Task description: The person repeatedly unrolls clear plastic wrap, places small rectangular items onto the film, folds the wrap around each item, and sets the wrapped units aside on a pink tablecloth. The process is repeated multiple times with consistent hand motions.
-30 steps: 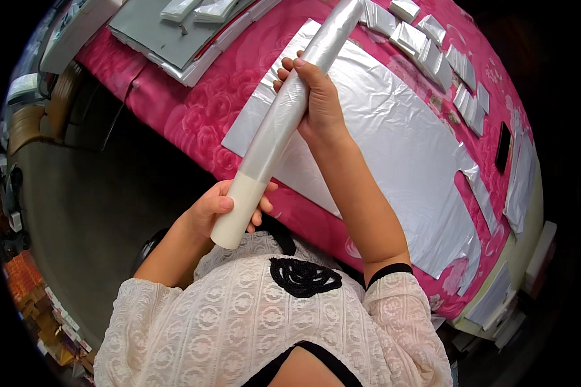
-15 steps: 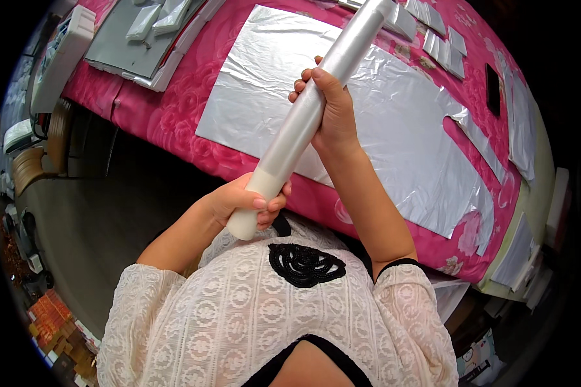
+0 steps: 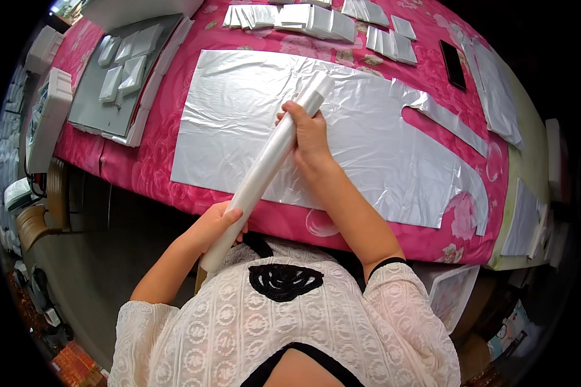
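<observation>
A long roll of glossy whitish plastic film (image 3: 265, 160) lies slanted across both my hands, its near end low by my blouse and its far end up over the table. My left hand (image 3: 218, 226) is wrapped round its lower part. Further up, my right hand (image 3: 306, 132) grips it near the far end, the fingers partly hidden behind it. Beneath the roll, a thin silvery plastic sheet (image 3: 361, 155) is spread on the table, creased, with a curved cut-out and strap-like strips at its right end.
A pink flowered cloth (image 3: 148, 155) covers the table. Along the back lie several folded white packets (image 3: 316, 22) and a black phone (image 3: 452, 64). At the left, a grey board (image 3: 126, 80) carries small packets, beside a white foam box (image 3: 48, 119). A wooden chair (image 3: 42, 219) stands left.
The roll has come down and to the left, with both hands still round it. My view has shifted, so more of the table's back shows.
</observation>
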{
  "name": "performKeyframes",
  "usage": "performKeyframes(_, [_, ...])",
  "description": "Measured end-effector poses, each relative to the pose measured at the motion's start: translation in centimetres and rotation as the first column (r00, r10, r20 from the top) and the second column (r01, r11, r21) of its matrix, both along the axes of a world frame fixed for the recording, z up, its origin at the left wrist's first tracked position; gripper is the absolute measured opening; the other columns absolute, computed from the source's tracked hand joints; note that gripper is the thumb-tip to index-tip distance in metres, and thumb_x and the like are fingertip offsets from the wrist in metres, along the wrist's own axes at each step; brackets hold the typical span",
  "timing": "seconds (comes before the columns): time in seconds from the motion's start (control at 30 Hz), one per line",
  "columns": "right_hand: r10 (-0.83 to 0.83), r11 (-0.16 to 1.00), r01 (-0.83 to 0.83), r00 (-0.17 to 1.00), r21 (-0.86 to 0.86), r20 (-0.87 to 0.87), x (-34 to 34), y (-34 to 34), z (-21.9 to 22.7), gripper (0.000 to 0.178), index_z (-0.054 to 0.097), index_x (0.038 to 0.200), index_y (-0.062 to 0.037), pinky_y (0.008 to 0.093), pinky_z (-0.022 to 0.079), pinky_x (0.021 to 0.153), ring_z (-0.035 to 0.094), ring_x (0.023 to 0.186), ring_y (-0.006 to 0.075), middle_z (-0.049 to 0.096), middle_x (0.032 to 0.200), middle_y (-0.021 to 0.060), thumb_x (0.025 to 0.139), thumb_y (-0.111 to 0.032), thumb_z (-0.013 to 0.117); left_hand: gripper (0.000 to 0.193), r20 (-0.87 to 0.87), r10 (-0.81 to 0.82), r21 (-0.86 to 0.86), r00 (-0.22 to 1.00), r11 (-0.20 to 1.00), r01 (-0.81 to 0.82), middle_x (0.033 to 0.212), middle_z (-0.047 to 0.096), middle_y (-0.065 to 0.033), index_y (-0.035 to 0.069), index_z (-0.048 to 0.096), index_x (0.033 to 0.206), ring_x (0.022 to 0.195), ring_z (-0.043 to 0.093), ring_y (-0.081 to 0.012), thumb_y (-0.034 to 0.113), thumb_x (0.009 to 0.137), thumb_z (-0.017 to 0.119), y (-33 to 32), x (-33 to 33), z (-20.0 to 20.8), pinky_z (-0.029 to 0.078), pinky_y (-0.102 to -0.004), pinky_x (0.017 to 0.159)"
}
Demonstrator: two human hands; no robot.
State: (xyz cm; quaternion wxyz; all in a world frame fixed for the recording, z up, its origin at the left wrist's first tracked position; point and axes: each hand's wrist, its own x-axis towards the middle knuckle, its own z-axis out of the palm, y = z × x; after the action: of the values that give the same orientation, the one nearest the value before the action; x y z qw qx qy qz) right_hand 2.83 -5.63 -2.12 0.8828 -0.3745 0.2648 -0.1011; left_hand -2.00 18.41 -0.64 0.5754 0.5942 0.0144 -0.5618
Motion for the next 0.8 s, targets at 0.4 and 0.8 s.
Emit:
performKeyframes(0.4, [0.504,0.525,-0.662,0.749,-0.536,-0.430,0.9,-11.0,1.3,0.024,0.065,0.090,-0.0066,0.0185,0.038,0.052,0.049,0.058,0.0029,0.060,0.076,-0.0025,0.084,-0.030,0.063,0.051,-0.206,-0.066,-0.046,0.976,0.997,0.058,0.072,0.054,-0.0032,0.003,0.057,0.106,0.058,0.054,-0.0120,0.042,0.076,0.069,2.6,-1.5,-0.5,0.046,-0.0252,0.053])
performKeyframes(0.8, [0.549,0.412,-0.662,0.729,-0.626,-0.409,0.1,-12.8,0.7,0.019,0.065,0.079,-0.0017,0.0230,0.043,0.059,0.052,0.063,0.0073,0.059,0.068,-0.0006,0.082,-0.020,0.065,0.059,-0.210,-0.091,-0.061,0.973,0.995,0.080,0.080,0.060,-0.0067,0.001,0.051,0.113,0.068,0.057,-0.0125,0.046,0.078,0.066,3.9,-1.7,-0.8,0.049,-0.0255,0.063])
